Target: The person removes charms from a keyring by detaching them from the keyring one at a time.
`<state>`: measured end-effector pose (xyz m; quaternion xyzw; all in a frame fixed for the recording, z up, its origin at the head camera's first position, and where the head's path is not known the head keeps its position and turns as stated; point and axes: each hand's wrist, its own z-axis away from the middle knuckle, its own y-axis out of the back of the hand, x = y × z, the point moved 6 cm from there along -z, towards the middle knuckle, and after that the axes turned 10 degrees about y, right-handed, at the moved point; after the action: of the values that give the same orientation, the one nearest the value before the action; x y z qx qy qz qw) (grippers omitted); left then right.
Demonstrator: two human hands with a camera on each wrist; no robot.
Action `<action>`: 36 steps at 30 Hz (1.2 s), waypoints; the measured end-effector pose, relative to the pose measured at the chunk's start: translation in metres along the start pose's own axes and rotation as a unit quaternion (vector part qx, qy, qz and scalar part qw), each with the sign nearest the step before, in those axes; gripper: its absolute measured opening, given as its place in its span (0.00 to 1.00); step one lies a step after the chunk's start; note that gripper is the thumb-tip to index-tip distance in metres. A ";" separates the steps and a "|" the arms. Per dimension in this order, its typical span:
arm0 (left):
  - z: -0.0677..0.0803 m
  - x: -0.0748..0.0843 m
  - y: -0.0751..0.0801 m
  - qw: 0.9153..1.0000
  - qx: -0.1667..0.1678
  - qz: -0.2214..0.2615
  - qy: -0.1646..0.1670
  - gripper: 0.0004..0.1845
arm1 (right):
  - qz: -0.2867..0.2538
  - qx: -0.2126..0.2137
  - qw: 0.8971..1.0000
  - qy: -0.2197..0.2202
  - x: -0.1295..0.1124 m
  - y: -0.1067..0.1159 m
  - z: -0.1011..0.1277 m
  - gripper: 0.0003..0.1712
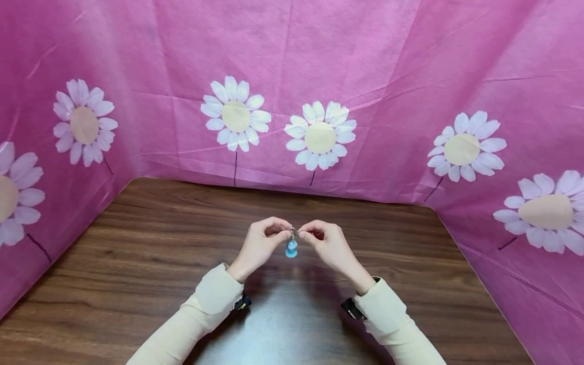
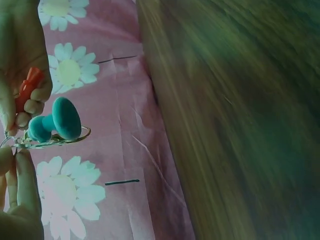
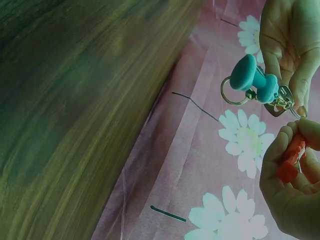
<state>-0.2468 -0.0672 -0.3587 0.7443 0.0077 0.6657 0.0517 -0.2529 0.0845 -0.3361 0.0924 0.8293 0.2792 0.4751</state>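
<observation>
My left hand (image 1: 260, 246) pinches a metal key ring (image 1: 293, 231) between thumb and fingertips. From the ring hangs a blue-teal, dumbbell-shaped charm (image 2: 55, 120) with metal fittings, including a larger gold-coloured loop (image 3: 227, 95). Close by on the right, my right hand (image 1: 330, 243) pinches the other side of the metal piece, its fingertips almost meeting the left ones. Its curled fingers hold a small red, knobbed piece (image 3: 292, 161) against the palm, barely visible from the head. Fingers hide the exact join between red piece and ring.
Both hands are held over a dark brown wooden table (image 1: 150, 243). A pink cloth (image 1: 182, 61) printed with white daisies walls it in at the back and both sides. Each wrist carries a small black device (image 1: 353, 308) by the sleeve cuff.
</observation>
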 end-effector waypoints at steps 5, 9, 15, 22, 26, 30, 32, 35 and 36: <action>-0.001 -0.007 0.001 1.000 -0.021 -0.016 0.011 0.08 | -0.002 -0.001 1.000 -0.005 0.002 -0.005 0.000 0.03; 0.001 -0.006 0.002 0.998 -0.023 -0.051 0.004 0.07 | 0.006 -0.009 1.000 -0.003 0.001 -0.009 0.001 0.02; 0.002 0.001 0.003 0.988 0.002 -0.145 -0.045 0.05 | 0.020 -0.017 1.000 0.000 0.002 -0.010 0.002 0.02; 0.003 0.001 0.005 0.987 0.037 -0.144 -0.054 0.02 | 0.057 -0.041 0.997 0.023 0.002 -0.008 0.004 0.03; 0.003 0.003 0.005 0.990 0.042 -0.117 -0.060 0.02 | 0.048 -0.039 0.998 0.034 0.001 -0.005 0.005 0.03; 0.003 0.005 0.003 0.991 0.044 -0.104 -0.070 0.03 | 0.035 -0.024 0.998 0.039 0.000 0.000 0.006 0.03; 0.003 0.007 0.001 0.991 0.048 -0.097 -0.075 0.03 | 0.034 -0.018 0.999 0.038 0.000 0.003 0.007 0.03; 0.005 0.008 -0.002 0.993 0.049 -0.080 -0.077 0.04 | 0.032 -0.012 0.999 0.034 -0.001 0.006 0.009 0.03; 0.006 0.008 -0.003 0.993 0.048 -0.074 -0.077 0.04 | 0.031 -0.010 0.999 0.032 -0.001 0.008 0.010 0.03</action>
<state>-0.2402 -0.0642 -0.3521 0.7922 0.0902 0.6000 0.0655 -0.2448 0.0943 -0.3353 0.1039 0.8379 0.3048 0.4407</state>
